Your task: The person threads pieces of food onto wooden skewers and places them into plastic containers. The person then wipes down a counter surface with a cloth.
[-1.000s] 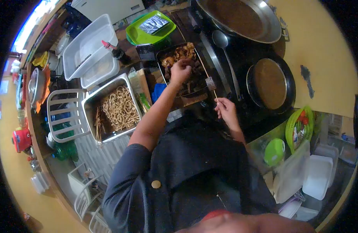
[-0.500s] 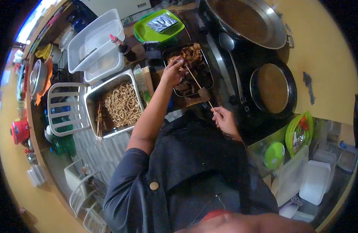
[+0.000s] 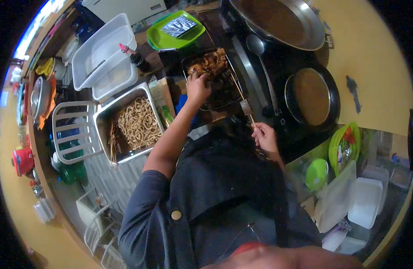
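Observation:
My right hand [image 3: 265, 135] pinches the lower end of a thin wooden skewer [image 3: 237, 85], which slants up over the right side of a dark tray [image 3: 235, 74]. One dark brown block [image 3: 245, 107] is threaded on the skewer just above my fingers. My left hand [image 3: 198, 87] reaches over the tray's left side, its fingers bent down against browned pieces [image 3: 215, 62] of food. Whether it grips a piece is hidden. Darker pieces lie lower in the tray, in shadow.
Left of the tray stands a metal pan [image 3: 158, 117] of pale coiled food and skewers. Beyond are a sauce bottle [image 3: 137, 60], white tubs [image 3: 103, 54] and a green tray [image 3: 187, 41]. At right are a ladle [image 3: 265, 67], a large pan [image 3: 312, 29] and a smaller pan [image 3: 310, 96].
My left hand has drawn away from the skewer's tip and now reaches down among the pieces at the tray's left. The skewer stands more upright in my right hand, still with one block.

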### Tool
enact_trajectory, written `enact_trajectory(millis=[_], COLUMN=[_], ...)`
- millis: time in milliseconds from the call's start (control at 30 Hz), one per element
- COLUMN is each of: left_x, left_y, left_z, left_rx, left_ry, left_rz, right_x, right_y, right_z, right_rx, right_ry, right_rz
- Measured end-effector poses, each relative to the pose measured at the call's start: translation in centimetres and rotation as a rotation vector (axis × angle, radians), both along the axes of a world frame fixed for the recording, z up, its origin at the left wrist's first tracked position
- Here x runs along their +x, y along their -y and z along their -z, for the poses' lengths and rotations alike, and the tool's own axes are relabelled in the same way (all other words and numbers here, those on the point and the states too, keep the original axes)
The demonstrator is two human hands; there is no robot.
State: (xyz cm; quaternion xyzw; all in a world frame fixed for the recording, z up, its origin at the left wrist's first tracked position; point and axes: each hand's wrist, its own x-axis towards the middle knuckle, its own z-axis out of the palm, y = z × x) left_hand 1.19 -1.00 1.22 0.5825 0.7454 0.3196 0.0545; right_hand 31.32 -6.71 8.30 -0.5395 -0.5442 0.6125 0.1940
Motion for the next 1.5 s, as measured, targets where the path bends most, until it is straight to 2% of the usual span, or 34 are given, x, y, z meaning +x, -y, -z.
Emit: enact_trajectory(millis=[33, 67, 167, 200, 300, 500, 600, 700, 733, 833, 933, 1033, 1133, 1333, 1500], left_x=[0.4, 0.8, 1.5, 1.8, 2.3, 2.2, 1.6, 1.0, 0.5, 0.3, -0.2, -1.1, -1.3, -1.2, -1.2], left_y=[-0.8, -1.9, -4.9, -5.5, -6.6, -7.2, -6.3, -5.5, -5.1, -3.9, -3.3, -2.9, -2.5, -2.3, -2.1], left_z=[-0.2, -0.5, 0.2, 0.5, 1.6, 2.9, 0.7, -1.0, -1.7, -3.0, -3.1, -2.6, -2.9, -2.8, -2.9], left_rx=[0.055, -0.001, -0.021, -0.119, -0.16, -0.135, -0.134, -0.059, -0.217, -0.13, -0.093, -0.081, -0.125, -0.065, -0.097], left_ry=[-0.141, -0.08, -0.133, -0.133, -0.227, -0.003, 0.368, 1.475, 1.638, 1.869, 1.866, 1.883, 1.818, 1.882, 1.772], left_rz=[0.01, 0.078, 0.155, 0.16, 0.16, 0.214, 0.193, 0.052, 0.007, -0.118, -0.185, -0.08, -0.088, -0.141, -0.123], right_x=[0.0, 0.1, 0.0, 0.1, 0.4, 0.2, 0.0, -0.3, -0.4, -1.0, -1.5, -1.8, -2.1, -2.3, -2.4], right_y=[-0.1, -0.2, -0.2, -0.1, 0.1, 0.4, 0.2, 0.1, 0.2, 0.3, 0.4, 0.4, 0.5, 1.0, 1.1], right_z=[0.0, 0.0, -0.1, 0.1, 0.7, -0.1, -0.3, -0.3, -0.3, -0.8, -1.6, -1.7, -1.7, -1.3, -1.2], right_rx=[0.008, 0.015, 0.0, 0.011, 0.026, 0.022, 0.031, 0.004, -0.009, 0.012, 0.052, 0.064, 0.069, 0.065, 0.067], right_ry=[0.001, 0.003, 0.03, 0.024, 0.019, 0.004, 0.03, 0.024, 0.007, 0.007, 0.017, 0.015, 0.025, 0.016, -0.002], right_rz=[0.007, 0.013, 0.031, 0.024, 0.014, 0.012, -0.012, -0.033, -0.044, -0.09, -0.133, -0.154, -0.151, -0.148, -0.149])
